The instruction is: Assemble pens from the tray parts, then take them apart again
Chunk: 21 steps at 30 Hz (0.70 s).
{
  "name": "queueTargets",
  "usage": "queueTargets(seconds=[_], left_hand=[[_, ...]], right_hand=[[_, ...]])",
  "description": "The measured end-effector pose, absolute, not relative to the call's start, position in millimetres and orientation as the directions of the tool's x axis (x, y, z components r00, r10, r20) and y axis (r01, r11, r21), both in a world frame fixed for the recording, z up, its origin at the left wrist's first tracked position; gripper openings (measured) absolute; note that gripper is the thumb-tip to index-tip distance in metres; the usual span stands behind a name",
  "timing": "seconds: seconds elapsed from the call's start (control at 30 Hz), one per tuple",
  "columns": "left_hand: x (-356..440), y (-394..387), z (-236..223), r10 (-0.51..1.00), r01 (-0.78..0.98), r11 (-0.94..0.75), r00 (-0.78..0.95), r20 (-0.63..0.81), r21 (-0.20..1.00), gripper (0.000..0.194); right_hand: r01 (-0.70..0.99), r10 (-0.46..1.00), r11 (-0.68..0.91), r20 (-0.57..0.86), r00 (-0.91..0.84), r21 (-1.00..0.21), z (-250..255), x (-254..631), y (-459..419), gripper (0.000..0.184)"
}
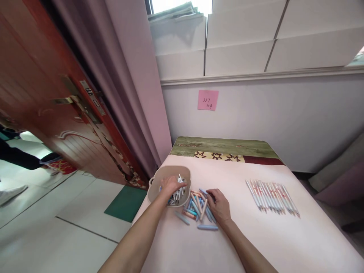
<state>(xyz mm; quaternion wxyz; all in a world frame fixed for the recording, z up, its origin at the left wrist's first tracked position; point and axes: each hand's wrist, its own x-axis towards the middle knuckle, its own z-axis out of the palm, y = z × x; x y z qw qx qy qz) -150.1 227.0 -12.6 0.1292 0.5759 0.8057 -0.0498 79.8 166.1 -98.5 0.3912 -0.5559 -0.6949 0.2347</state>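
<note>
My left hand [171, 184] reaches into a beige basket [159, 178] at the table's left edge, its fingers closed around thin white pen parts [179, 189] inside. My right hand [218, 206] rests beside a loose pile of pastel pen barrels [196, 207], blue, pink and cream, its fingers curled on one blue piece at the pile's far side. A single blue barrel [207, 227] lies apart near my right wrist.
A neat row of several assembled pens [271, 197] lies on the pale tablecloth [256, 242] to the right. A pink sticky note [208, 100] hangs on the wall. A wooden door [57, 113] and curtain stand left; another person's legs [17, 159] show beyond.
</note>
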Motion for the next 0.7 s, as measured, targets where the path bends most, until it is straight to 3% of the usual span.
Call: queueTargets(seconds=[0.2, 0.37, 0.53, 0.7], left_hand=[[-133, 241, -20, 0.863, 0.92, 0.39, -0.375, -0.339, -0.026, 0.038], [-123, 246, -32, 0.868, 0.918, 0.397, -0.372, -0.33, 0.009, 0.037], [-122, 240, -44, 0.898, 0.9, 0.4, -0.348, -0.269, 0.172, 0.037], [-145, 235, -46, 0.933, 0.808, 0.359, -0.312, -0.178, 0.467, 0.031]], right_hand=[[0.605, 0.953, 0.276, 0.295, -0.071, -0.747, -98, 80, 166, 0.021], [0.611, 0.95, 0.281, 0.306, -0.067, -0.74, -98, 80, 166, 0.022], [0.602, 0.949, 0.282, 0.309, -0.06, -0.747, -99, 80, 168, 0.021], [0.606, 0.949, 0.281, 0.311, -0.058, -0.744, -100, 80, 168, 0.022]])
